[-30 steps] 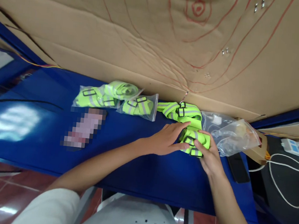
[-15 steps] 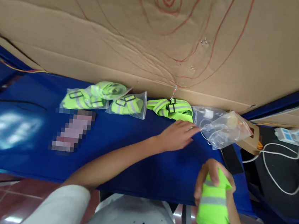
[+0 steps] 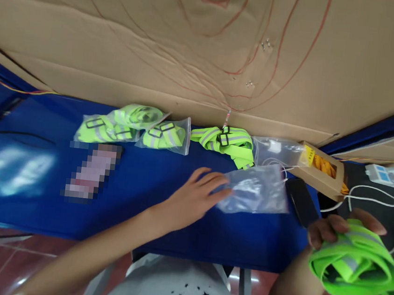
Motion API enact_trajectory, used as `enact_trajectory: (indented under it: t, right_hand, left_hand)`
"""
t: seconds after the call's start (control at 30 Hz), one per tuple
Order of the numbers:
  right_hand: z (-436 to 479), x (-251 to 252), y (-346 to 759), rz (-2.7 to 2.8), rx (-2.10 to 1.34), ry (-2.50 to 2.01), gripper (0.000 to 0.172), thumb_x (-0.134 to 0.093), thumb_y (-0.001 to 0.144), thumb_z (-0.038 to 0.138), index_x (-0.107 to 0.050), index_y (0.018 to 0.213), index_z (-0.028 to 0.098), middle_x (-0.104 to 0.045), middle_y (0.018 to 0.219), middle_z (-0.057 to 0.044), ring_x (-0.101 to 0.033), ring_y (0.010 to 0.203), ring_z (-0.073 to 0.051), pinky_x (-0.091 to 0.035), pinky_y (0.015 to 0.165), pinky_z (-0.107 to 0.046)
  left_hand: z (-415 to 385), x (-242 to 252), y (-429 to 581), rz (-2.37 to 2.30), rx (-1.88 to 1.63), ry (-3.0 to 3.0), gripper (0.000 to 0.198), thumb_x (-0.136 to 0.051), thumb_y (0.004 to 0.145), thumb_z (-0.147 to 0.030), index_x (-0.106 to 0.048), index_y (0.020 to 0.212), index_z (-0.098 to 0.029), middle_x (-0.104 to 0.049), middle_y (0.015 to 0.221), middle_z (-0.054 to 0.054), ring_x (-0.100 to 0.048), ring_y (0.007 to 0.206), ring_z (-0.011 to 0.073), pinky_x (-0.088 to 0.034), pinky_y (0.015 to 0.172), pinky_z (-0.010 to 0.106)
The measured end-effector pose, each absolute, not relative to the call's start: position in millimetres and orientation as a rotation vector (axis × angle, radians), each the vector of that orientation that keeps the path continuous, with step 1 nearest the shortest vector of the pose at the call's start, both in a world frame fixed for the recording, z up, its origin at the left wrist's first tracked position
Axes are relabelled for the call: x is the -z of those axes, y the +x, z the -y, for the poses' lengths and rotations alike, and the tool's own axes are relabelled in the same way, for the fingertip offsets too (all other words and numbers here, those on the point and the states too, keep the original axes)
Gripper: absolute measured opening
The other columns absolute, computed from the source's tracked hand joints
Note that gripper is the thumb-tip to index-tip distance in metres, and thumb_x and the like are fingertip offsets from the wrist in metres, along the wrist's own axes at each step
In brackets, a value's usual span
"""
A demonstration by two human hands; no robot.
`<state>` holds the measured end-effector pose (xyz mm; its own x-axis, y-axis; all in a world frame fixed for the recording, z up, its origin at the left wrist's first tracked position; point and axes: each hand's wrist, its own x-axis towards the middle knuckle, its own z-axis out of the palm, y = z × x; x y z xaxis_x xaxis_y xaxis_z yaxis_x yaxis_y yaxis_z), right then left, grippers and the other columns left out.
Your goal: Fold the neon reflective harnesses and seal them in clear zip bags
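My right hand point(image 3: 332, 230) is wrapped around a rolled neon-green reflective strap point(image 3: 357, 263) with grey stripes, held up at the right front, its coiled end facing me. Between the fingers of my left hand point(image 3: 197, 197) is the left end of a clear plastic bag point(image 3: 259, 191), which lies flat over the blue table point(image 3: 135, 197). Behind it, a loosely folded green strap point(image 3: 239, 147) with black buckles lies outside any bag. Farther left are green straps in clear bags, one bag point(image 3: 166, 135) beside two overlapping ones point(image 3: 115, 125).
A black phone point(image 3: 300, 200) lies right of the bag, near an open cardboard box point(image 3: 334, 178) with orange contents. Another clear bag point(image 3: 267, 148) holds a white cable. A pixelated phone-shaped item point(image 3: 94, 172) lies left. A power strip point(image 3: 387, 174) and cardboard wall point(image 3: 122, 55) border the table.
My left hand has taken the clear bag and drawn it left and toward me, uncovering the box and phone. My right hand has moved right and turned the rolled strap's end toward me.
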<state>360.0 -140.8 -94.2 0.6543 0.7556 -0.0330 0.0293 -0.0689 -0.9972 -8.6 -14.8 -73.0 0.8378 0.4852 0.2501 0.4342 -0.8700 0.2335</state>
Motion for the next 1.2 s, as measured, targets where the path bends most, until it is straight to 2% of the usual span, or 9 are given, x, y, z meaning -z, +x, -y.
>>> enact_trajectory:
  t: [0.1, 0.23, 0.3, 0.37, 0.4, 0.57, 0.93, 1.07, 1.2]
  right_hand:
    - [139, 88, 336, 0.425, -0.832, -1.360, 0.084, -0.090, 0.046, 0.068, -0.064, 0.121, 0.039, -0.070, 0.105, -0.009, -0.068, 0.083, -0.030, -0.056, 0.067, -0.045]
    - [125, 91, 287, 0.355, -0.987, -1.436, 0.066, -0.096, 0.060, 0.033, -0.066, 0.119, 0.029, -0.070, 0.103, -0.003, -0.069, 0.082, -0.018, -0.056, 0.070, -0.030]
    - [119, 97, 271, 0.369, -1.024, -1.435, 0.064, -0.096, 0.063, 0.032, -0.066, 0.119, 0.028, -0.071, 0.102, -0.001, -0.069, 0.081, -0.016, -0.056, 0.069, -0.026]
    - [116, 102, 260, 0.384, -1.058, -1.423, 0.063, -0.095, 0.065, 0.033, -0.065, 0.120, 0.029, -0.072, 0.103, -0.001, -0.070, 0.082, -0.015, -0.057, 0.068, -0.025]
    - [115, 103, 255, 0.391, -1.070, -1.420, 0.063, -0.095, 0.066, 0.033, -0.065, 0.121, 0.029, -0.072, 0.102, -0.001, -0.070, 0.082, -0.015, -0.057, 0.068, -0.024]
    - [112, 103, 237, 0.383, -1.126, -1.409, 0.061, -0.093, 0.071, 0.034, -0.062, 0.123, 0.030, -0.073, 0.103, -0.001, -0.071, 0.084, -0.017, -0.058, 0.067, -0.024]
    - [113, 85, 218, 1.157, -1.237, -1.678, 0.052, -0.085, 0.080, 0.042, -0.058, 0.121, 0.028, -0.064, 0.099, -0.001, -0.061, 0.078, -0.017, -0.056, 0.065, -0.028]
    - [112, 75, 200, 1.273, -1.323, -1.667, 0.053, -0.080, 0.085, 0.045, -0.053, 0.127, 0.029, -0.064, 0.104, -0.002, -0.062, 0.079, -0.017, -0.058, 0.069, -0.030]
    - [113, 78, 192, 1.323, -1.359, -1.578, 0.055, -0.076, 0.090, 0.045, -0.050, 0.136, 0.030, -0.063, 0.125, -0.006, -0.066, 0.100, -0.020, -0.057, 0.088, -0.033]
  left_hand:
    - [43, 64, -79, -0.947, -0.122, 2.726, 0.085, -0.038, 0.084, 0.011, -0.035, 0.160, -0.027, -0.043, 0.165, 0.012, -0.035, 0.157, 0.0302, -0.034, 0.122, 0.064]
    - [67, 54, -86, -1.000, -0.067, 2.581, 0.081, -0.043, 0.090, 0.000, -0.022, 0.165, -0.023, -0.014, 0.176, 0.015, -0.013, 0.164, 0.0315, -0.024, 0.128, 0.067]
    - [69, 59, -58, -1.012, -0.112, 2.553, 0.079, -0.058, 0.095, -0.021, -0.021, 0.165, -0.023, -0.011, 0.176, 0.017, -0.011, 0.164, 0.0343, -0.020, 0.129, 0.068]
    - [65, 72, -26, -1.033, -0.142, 2.564, 0.107, -0.080, 0.083, -0.051, -0.018, 0.166, -0.027, -0.013, 0.174, 0.023, -0.013, 0.162, 0.0433, -0.019, 0.124, 0.076]
    - [62, 79, -12, -1.075, -0.146, 2.583, 0.116, -0.085, 0.077, -0.055, -0.017, 0.166, -0.028, -0.017, 0.173, 0.025, -0.016, 0.161, 0.0454, -0.017, 0.123, 0.078]
    - [55, 103, 9, -1.129, -0.210, 2.560, 0.105, -0.082, 0.084, -0.049, -0.020, 0.166, -0.029, -0.053, 0.154, 0.017, -0.048, 0.147, 0.0371, -0.024, 0.126, 0.070]
    - [65, 92, -20, -1.031, -0.428, 2.565, 0.093, -0.074, 0.090, -0.054, -0.024, 0.163, -0.026, -0.057, 0.146, 0.016, -0.055, 0.139, 0.0338, -0.031, 0.122, 0.069]
    - [68, 97, -22, -1.002, -0.392, 2.466, 0.116, -0.063, 0.079, -0.082, -0.016, 0.165, -0.020, -0.055, 0.149, 0.022, -0.053, 0.140, 0.0383, -0.033, 0.118, 0.073]
    - [71, 94, -26, -0.990, -0.394, 2.433, 0.112, -0.068, 0.084, -0.074, -0.013, 0.166, -0.020, -0.060, 0.143, 0.018, -0.059, 0.131, 0.0338, -0.037, 0.118, 0.067]
